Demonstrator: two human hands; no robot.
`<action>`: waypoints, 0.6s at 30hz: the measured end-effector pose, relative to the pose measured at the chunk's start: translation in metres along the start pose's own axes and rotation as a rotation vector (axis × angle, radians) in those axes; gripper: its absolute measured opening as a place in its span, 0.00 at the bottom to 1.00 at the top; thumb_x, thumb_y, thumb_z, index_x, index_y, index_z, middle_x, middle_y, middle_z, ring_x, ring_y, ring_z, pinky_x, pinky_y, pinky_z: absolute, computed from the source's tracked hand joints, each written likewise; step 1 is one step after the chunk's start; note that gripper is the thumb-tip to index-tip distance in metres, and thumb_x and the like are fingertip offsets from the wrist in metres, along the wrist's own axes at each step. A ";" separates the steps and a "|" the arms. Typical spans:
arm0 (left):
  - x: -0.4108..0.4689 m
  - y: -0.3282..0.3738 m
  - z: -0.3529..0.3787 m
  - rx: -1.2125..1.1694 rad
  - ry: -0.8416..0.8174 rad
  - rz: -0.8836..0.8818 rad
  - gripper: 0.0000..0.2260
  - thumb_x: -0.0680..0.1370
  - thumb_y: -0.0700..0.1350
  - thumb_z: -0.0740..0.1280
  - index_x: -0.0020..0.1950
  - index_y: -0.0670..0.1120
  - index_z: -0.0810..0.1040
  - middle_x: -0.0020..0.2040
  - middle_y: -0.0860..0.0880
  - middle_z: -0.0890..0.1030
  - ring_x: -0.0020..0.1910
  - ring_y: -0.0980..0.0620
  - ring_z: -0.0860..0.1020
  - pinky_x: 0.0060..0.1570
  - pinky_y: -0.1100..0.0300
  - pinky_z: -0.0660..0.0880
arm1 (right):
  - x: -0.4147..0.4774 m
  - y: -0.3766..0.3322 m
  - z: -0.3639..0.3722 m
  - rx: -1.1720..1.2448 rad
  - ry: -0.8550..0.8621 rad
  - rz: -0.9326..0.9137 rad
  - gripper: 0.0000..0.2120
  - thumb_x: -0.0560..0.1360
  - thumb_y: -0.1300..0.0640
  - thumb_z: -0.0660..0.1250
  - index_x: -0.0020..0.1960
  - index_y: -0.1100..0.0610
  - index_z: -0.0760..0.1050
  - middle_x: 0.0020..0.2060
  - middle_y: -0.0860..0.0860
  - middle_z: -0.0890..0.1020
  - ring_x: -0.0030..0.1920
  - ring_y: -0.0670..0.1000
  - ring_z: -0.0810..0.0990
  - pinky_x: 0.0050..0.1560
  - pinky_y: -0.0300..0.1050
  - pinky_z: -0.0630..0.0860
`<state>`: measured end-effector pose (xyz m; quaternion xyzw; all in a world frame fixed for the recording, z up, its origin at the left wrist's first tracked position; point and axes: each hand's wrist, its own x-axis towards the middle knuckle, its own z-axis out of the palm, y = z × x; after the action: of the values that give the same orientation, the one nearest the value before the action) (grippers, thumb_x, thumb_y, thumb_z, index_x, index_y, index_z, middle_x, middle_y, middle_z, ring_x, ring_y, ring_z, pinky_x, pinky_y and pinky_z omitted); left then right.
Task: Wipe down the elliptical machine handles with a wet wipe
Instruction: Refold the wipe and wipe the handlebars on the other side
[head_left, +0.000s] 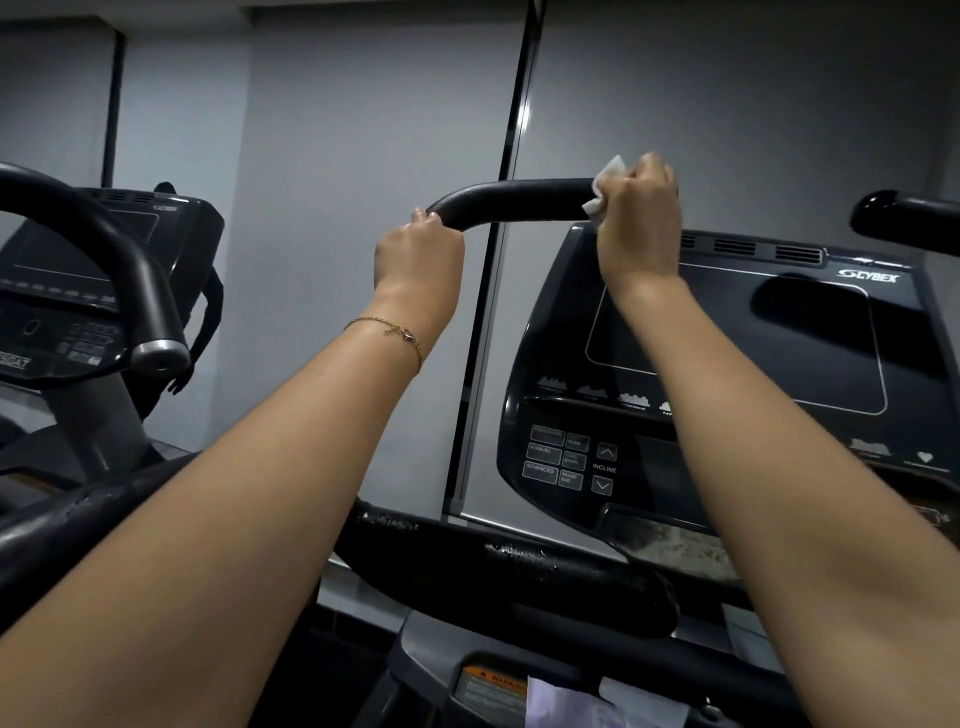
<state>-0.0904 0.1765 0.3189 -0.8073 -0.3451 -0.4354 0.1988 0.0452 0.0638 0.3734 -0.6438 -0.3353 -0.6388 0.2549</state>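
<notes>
1. From my remote seat I look up along both bare forearms to the black handle (519, 200) of the elliptical, which runs level above the top left corner of the console (727, 364) and bends downward at its left end.
2. The left hand (418, 249) grips that bent left end. Its fingers are curled over the top of the bar and pressed together, and I see only the back of the hand, so I cannot tell where the thumb lies.
3. A thin gold bracelet (387, 332) sits on the left wrist.
4. The right hand (641, 218) is closed round the handle further right, directly over the console's upper left corner, its outline slightly blurred.
5. The wet wipe (605, 179) is held in that fist against the bar. White folds stick out from the left side of the fist, above and below the handle, touching it.
6. The two hands are apart, with a bare stretch of handle between them.
7. A second handle (904, 213) pokes in at the upper right, above the console's top edge.
8. Below the console runs a worn black grab bar (519, 566), with an orange warning label (493, 680) under it.
9. A neighbouring machine (78, 270) stands at the left.
</notes>
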 end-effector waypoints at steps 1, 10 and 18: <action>0.000 0.000 0.000 0.005 0.002 0.000 0.23 0.76 0.31 0.61 0.71 0.35 0.64 0.70 0.39 0.67 0.60 0.41 0.75 0.50 0.52 0.75 | 0.000 -0.006 0.000 -0.003 -0.015 -0.078 0.08 0.78 0.64 0.61 0.51 0.68 0.76 0.51 0.62 0.77 0.52 0.58 0.74 0.48 0.45 0.71; 0.000 0.000 -0.001 0.022 -0.018 0.024 0.25 0.76 0.31 0.61 0.73 0.36 0.61 0.74 0.39 0.61 0.60 0.41 0.76 0.48 0.55 0.75 | 0.017 0.006 -0.011 -0.121 -0.108 0.049 0.12 0.79 0.63 0.60 0.57 0.68 0.76 0.57 0.61 0.75 0.59 0.58 0.71 0.50 0.44 0.69; -0.003 0.003 0.000 0.084 -0.025 0.028 0.26 0.76 0.31 0.61 0.74 0.36 0.59 0.75 0.38 0.59 0.59 0.41 0.77 0.43 0.57 0.72 | 0.031 -0.049 -0.007 -0.056 -0.287 -0.155 0.11 0.77 0.65 0.62 0.58 0.65 0.77 0.55 0.60 0.77 0.57 0.57 0.73 0.57 0.47 0.74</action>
<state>-0.0897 0.1734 0.3166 -0.8083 -0.3543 -0.4077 0.2343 0.0022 0.0941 0.3998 -0.7077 -0.3989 -0.5670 0.1363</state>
